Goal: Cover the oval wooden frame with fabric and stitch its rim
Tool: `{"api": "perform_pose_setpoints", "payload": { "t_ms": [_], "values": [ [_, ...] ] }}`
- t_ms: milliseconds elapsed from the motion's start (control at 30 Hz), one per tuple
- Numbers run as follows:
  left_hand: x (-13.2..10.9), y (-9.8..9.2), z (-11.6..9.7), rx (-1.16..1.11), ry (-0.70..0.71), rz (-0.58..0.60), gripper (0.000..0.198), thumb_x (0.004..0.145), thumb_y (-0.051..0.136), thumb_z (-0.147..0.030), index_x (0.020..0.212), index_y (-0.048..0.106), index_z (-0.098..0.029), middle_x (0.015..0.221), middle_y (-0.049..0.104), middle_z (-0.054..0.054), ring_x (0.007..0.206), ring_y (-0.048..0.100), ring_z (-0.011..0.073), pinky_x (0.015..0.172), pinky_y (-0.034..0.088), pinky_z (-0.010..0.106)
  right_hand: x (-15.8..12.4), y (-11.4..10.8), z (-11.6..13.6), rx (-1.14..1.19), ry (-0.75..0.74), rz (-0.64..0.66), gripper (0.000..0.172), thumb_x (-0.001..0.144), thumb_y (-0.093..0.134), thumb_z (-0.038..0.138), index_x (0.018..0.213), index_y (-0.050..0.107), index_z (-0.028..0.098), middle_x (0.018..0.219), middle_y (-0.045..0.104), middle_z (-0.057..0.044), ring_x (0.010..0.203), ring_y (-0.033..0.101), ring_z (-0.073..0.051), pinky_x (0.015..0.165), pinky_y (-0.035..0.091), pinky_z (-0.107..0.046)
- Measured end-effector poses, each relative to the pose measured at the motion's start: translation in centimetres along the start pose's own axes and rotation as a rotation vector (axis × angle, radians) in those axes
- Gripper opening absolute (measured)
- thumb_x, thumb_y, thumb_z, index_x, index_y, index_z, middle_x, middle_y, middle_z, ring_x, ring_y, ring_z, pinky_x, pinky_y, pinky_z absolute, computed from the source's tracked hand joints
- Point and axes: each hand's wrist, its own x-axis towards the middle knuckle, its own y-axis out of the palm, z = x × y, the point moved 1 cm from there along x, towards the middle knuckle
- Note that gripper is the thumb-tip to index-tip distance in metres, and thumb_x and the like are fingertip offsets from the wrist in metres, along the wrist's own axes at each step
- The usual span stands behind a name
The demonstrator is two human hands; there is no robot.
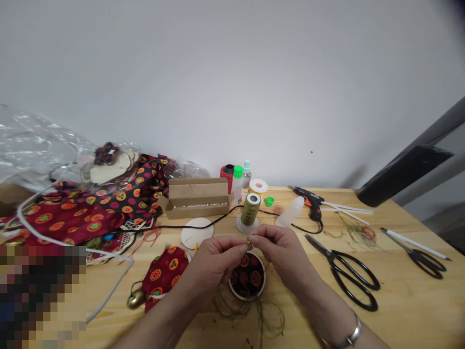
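Note:
My left hand (pixel 225 258) and my right hand (pixel 278 246) meet fingertip to fingertip, both closed in a pinch. Between them is a small brownish-gold piece, too tiny and covered to name. Just below lies a round, pale-rimmed disc covered in dark patterned fabric (pixel 247 276), partly behind my left fingers. Loose olive thread (pixel 267 317) trails in loops over and below the disc. Beyond my fingertips a spool of olive thread (pixel 250 209) stands upright. Left of my left wrist lies a red patterned fabric piece (pixel 165 271) with a brass bell (pixel 136 297) beside it.
Black scissors (pixel 336 259) lie right of my right hand, with smaller scissors (pixel 423 259) farther out. A glue gun (pixel 308 201), a white squeeze bottle (pixel 291 212) and an open cardboard box (pixel 198 203) sit behind. Patterned cloth (pixel 83 213) and a white cable (pixel 109 254) occupy the left.

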Motion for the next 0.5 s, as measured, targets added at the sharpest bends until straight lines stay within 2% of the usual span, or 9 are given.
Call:
{"api": "perform_pose_setpoints", "payload": {
  "t_ms": [333, 500],
  "values": [
    [0.1, -0.07, 0.17, -0.031, -0.035, 0.058, 0.024, 0.064, 0.074, -0.028, 0.084, 0.072, -0.014, 0.065, 0.069, 0.005, 0.062, 0.064, 0.0181, 0.06, 0.048, 0.029, 0.02, 0.04, -0.04, -0.035, 0.007, -0.007, 0.015, 0.067, 0.065, 0.028, 0.062, 0.065, 0.014, 0.05, 0.049, 0.004, 0.045, 0.034, -0.006, 0.042, 0.027, -0.02],
    [0.05, 0.02, 0.12, -0.026, -0.021, 0.003, 0.02, 0.062, 0.075, -0.028, 0.077, 0.073, -0.014, 0.059, 0.067, 0.003, 0.058, 0.062, 0.0175, 0.058, 0.046, 0.028, -0.02, 0.18, 0.09, -0.025, 0.004, 0.009, 0.014, 0.067, 0.065, 0.027, 0.061, 0.065, 0.013, 0.051, 0.051, 0.003, 0.046, 0.036, -0.007, 0.042, 0.027, -0.019]
  ]
}}
